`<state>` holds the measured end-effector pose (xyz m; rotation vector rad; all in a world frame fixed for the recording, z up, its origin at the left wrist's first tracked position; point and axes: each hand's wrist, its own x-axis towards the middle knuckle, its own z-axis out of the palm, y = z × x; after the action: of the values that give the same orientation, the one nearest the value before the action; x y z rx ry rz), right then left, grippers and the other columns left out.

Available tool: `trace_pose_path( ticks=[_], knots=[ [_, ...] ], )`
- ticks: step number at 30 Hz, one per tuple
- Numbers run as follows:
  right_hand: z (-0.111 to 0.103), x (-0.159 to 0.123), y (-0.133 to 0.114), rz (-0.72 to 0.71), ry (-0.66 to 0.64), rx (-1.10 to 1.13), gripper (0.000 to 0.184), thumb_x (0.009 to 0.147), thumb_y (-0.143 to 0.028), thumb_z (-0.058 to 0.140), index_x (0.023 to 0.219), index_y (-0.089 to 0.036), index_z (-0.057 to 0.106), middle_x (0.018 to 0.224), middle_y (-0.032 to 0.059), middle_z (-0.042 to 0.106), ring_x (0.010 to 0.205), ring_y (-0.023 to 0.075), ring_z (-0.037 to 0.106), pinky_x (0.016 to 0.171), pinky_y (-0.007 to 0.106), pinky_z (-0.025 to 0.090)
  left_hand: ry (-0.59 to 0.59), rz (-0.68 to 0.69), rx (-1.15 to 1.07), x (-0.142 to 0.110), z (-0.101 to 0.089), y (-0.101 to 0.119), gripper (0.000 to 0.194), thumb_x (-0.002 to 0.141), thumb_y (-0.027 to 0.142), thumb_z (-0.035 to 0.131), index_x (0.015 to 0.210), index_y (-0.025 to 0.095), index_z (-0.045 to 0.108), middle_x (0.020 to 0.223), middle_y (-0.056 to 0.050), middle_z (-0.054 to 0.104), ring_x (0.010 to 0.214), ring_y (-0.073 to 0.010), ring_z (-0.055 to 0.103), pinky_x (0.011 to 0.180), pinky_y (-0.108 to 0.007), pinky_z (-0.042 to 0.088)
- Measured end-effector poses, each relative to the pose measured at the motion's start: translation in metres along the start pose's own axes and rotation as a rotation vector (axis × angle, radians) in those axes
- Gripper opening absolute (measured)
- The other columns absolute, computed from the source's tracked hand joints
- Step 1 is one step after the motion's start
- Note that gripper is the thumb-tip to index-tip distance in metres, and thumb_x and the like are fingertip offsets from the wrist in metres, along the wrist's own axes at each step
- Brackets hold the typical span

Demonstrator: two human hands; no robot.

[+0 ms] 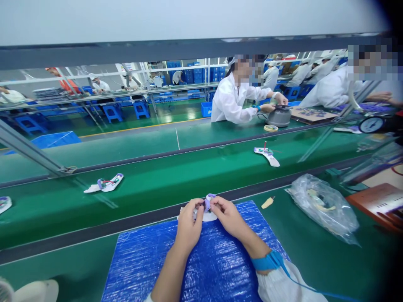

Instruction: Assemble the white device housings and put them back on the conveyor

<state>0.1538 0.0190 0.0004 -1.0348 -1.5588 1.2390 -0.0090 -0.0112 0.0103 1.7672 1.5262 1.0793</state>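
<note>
Pinching the white-and-purple part (209, 217) with the fingers of both left hand (189, 222) and right hand (229, 217), at the far edge of the blue mat (145, 256). Best to brace with one, press gently with the other, and avoid slipping farther onto the green belt (179, 167).

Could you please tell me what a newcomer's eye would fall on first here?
Probably the blue mat, bottom centre. At its far edge, the left hand and right hand hold a white-purple part. Beyond, the green belt crosses the picture, bearing similar parts.
</note>
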Motion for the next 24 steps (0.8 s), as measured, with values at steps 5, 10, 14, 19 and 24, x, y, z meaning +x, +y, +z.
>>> trace_pose_path(
  ticks=[5, 10, 14, 19, 24],
  knots=[
    [0.002, -0.001, -0.001, 0.010, 0.011, -0.028, 0.023, 0.088, -0.040, 0.056, 0.082, -0.019, 0.062, 0.066, -0.0017, 0.052, 0.055, 0.0127, 0.041, 0.053, 0.025, 0.033, -0.100, 0.065, -0.029, 0.000, -0.005, -0.003, 0.031, 0.091, 0.030, 0.052, 0.121, 0.025, 0.054, 0.119, -0.006, 0.062, 0.106, -0.0214, 0.057, 0.093, -0.036, 0.041],
    [0.004, -0.004, -0.002, -0.119, 0.044, -0.103, 0.021, 0.091, -0.036, 0.052, 0.084, -0.020, 0.064, 0.084, 0.0033, 0.061, 0.070, 0.0163, 0.053, 0.064, 0.027, 0.040, -0.054, 0.050, -0.081, 0.004, -0.002, -0.009, 0.036, 0.093, 0.038, 0.051, 0.125, 0.022, 0.055, 0.116, -0.008, 0.063, 0.103, -0.0213, 0.059, 0.093, -0.036, 0.044],
    [0.007, -0.005, -0.002, -0.177, 0.087, -0.163, 0.020, 0.093, -0.035, 0.049, 0.085, -0.021, 0.062, 0.082, 0.0034, 0.058, 0.070, 0.0166, 0.052, 0.063, 0.027, 0.039, -0.094, 0.115, 0.003, 0.006, -0.001, -0.012, 0.038, 0.096, 0.036, 0.045, 0.131, 0.025, 0.055, 0.120, -0.008, 0.062, 0.109, -0.0219, 0.056, 0.096, -0.038, 0.042],
    [0.007, -0.006, -0.002, -0.177, 0.093, -0.187, 0.018, 0.093, -0.032, 0.049, 0.084, -0.021, 0.060, 0.079, 0.0015, 0.054, 0.063, 0.0147, 0.047, 0.059, 0.027, 0.036, -0.101, 0.124, 0.081, 0.005, -0.001, -0.012, 0.038, 0.097, 0.035, 0.041, 0.133, 0.027, 0.053, 0.120, -0.008, 0.061, 0.109, -0.0215, 0.055, 0.095, -0.037, 0.042],
    [0.007, -0.005, -0.002, -0.171, 0.087, -0.191, 0.018, 0.093, -0.030, 0.049, 0.083, -0.021, 0.060, 0.079, 0.0020, 0.055, 0.064, 0.0152, 0.047, 0.058, 0.027, 0.035, -0.101, 0.124, 0.111, 0.005, 0.001, -0.010, 0.038, 0.098, 0.034, 0.040, 0.133, 0.028, 0.053, 0.118, -0.007, 0.062, 0.108, -0.0217, 0.056, 0.093, -0.036, 0.041]
  ],
)
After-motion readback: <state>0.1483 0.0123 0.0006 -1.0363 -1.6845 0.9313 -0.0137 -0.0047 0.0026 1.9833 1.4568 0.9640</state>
